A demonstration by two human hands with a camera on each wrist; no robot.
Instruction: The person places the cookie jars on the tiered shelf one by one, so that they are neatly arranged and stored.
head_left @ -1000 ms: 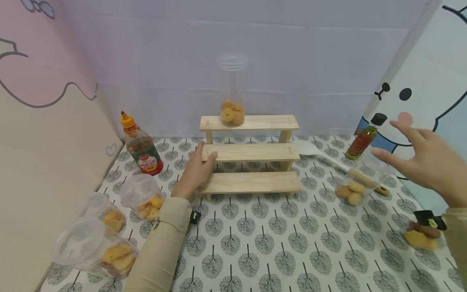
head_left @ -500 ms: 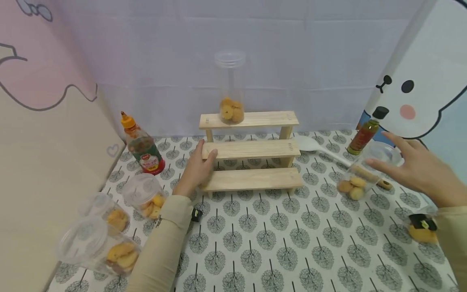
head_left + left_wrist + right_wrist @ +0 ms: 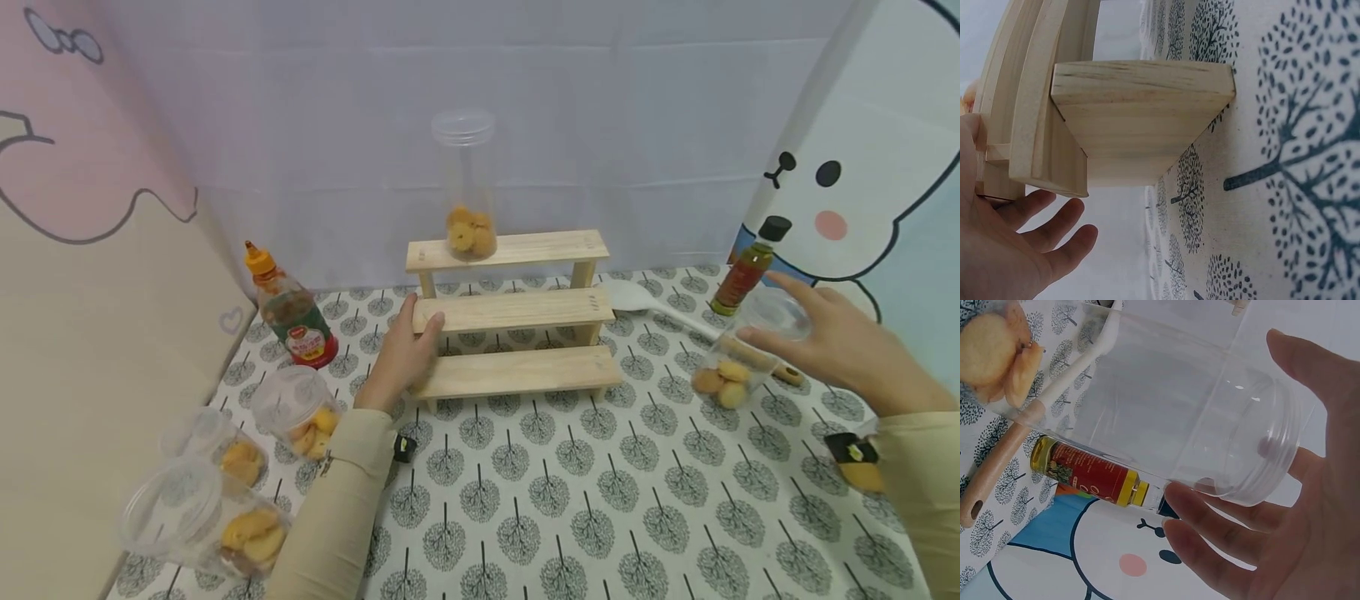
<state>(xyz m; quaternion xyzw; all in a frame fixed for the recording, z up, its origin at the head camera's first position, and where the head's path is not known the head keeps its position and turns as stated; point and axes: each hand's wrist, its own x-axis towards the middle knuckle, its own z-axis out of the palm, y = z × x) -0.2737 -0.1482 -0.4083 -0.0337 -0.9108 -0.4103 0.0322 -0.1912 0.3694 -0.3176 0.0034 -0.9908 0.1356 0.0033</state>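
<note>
My left hand (image 3: 401, 354) grips the left end of a three-step wooden shelf (image 3: 517, 310), its thumb on the middle step. In the left wrist view, several fingertips (image 3: 1079, 237) show below that step's end. My right hand (image 3: 840, 342) is around the lid end of a clear plastic jar (image 3: 750, 354) with cookies at its bottom. Seen from the right wrist, the thumb (image 3: 1297, 356) stands apart from the jar's lid (image 3: 1272, 450), and the other fingers extend behind it. Another tall clear jar (image 3: 470, 192) with cookies stands on the top step.
An oil bottle (image 3: 742, 279) and a white spoon (image 3: 633, 297) with a wooden handle are near the right jar. Cookie jars (image 3: 296, 408) and a sauce bottle (image 3: 292, 317) stand at left. Another cookie container (image 3: 862, 475) is partly hidden by my right wrist. Patterned cloth covers the table.
My right hand has moved left and down to the jar's lid end. My left hand keeps its place on the shelf. The head view has shifted slightly.
</note>
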